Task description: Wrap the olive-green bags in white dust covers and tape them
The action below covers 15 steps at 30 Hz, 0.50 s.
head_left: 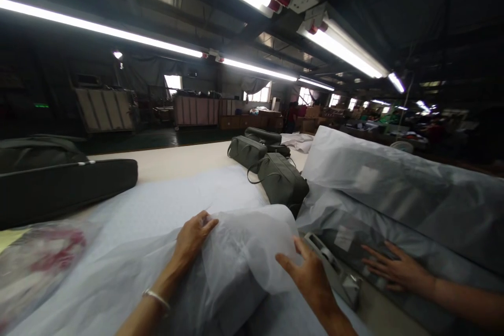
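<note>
A translucent white plastic bag [236, 236] lies in front of me, with a dark item [240, 299] showing through it. My left hand [192, 239], a pale bracelet on its wrist, is closed on the bag's film at the upper left. My right hand [311, 273] is at the bag's right edge, thumb and forefinger apart; whether it touches the film I cannot tell. Farther right, another person's hand [397, 270] lies spread on a dark item in a clear bag [378, 231].
Dark grey-green bags [281, 178] stand beyond the plastic. A larger dark bag [66, 184] lies at the left of the pale table [169, 160]. A grey metal device [334, 268] is between my right hand and the wrapped stack. Red-printed plastic [55, 252] lies at lower left.
</note>
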Each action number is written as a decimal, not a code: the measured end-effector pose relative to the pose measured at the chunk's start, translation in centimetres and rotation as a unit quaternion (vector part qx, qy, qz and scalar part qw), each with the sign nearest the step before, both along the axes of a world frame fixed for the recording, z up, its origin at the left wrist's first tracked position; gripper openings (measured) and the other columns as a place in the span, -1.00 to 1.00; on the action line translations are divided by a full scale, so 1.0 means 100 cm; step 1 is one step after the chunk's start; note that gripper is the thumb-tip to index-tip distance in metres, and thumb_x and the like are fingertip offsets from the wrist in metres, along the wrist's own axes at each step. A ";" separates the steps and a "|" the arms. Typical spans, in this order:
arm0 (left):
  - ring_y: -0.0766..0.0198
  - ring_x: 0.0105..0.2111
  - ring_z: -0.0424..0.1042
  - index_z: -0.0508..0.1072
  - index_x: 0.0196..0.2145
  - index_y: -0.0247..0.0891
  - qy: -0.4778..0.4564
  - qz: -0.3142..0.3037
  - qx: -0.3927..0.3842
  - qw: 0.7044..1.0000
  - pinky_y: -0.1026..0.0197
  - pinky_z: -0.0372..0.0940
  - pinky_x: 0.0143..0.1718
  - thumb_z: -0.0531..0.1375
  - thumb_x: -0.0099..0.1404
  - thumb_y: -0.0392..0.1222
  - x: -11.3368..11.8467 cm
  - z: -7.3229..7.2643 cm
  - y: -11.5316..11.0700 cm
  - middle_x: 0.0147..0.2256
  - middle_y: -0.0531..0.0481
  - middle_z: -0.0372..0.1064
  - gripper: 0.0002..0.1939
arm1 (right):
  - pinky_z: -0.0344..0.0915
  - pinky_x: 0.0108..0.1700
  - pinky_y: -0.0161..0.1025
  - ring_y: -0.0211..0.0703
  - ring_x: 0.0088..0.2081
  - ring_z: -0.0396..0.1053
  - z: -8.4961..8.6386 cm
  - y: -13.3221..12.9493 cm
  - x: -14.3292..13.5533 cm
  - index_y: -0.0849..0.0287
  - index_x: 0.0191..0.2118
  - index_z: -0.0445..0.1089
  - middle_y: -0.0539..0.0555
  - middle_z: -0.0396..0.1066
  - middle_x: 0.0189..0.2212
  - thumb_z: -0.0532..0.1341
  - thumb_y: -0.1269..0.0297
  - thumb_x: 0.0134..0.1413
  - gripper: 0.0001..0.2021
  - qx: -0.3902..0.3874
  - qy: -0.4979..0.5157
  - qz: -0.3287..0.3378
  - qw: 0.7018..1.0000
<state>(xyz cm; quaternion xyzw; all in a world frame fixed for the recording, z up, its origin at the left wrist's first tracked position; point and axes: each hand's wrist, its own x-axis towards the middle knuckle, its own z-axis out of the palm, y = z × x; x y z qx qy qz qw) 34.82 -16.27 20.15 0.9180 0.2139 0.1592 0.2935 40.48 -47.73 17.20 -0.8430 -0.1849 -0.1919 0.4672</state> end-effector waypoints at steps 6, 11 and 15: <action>0.22 -0.42 0.35 0.27 -0.47 -0.16 0.000 -0.025 0.009 1.000 0.25 0.09 -0.37 -0.02 0.33 0.13 -0.002 0.004 0.003 -0.51 0.11 0.32 -0.63 | 0.25 -0.50 -0.28 -0.18 -0.59 0.32 0.018 0.017 0.034 0.15 -0.48 0.34 0.03 0.38 -0.64 0.04 -0.32 0.07 -0.43 0.123 0.126 0.048 0.983; 0.20 -0.40 0.36 0.30 -0.46 -0.16 0.034 -0.034 0.021 0.999 0.24 0.07 -0.38 -0.03 0.33 0.10 0.004 0.007 0.004 -0.48 0.08 0.37 -0.65 | 0.14 -0.45 -0.30 -0.24 -0.58 0.17 0.015 0.023 0.096 0.09 -0.55 0.22 -0.06 0.23 -0.69 -0.04 -0.33 0.11 -0.43 -0.011 0.036 0.023 0.999; 0.19 -0.41 0.37 0.31 -0.49 -0.17 0.076 -0.027 0.018 0.997 0.23 0.03 -0.42 0.00 0.31 0.10 0.013 0.002 0.007 -0.50 0.06 0.36 -0.65 | 0.08 -0.42 -0.28 -0.23 -0.54 0.14 -0.012 0.038 0.131 0.09 -0.63 0.18 -0.03 0.25 -0.67 0.00 -0.32 0.07 -0.43 -0.052 0.046 0.009 0.998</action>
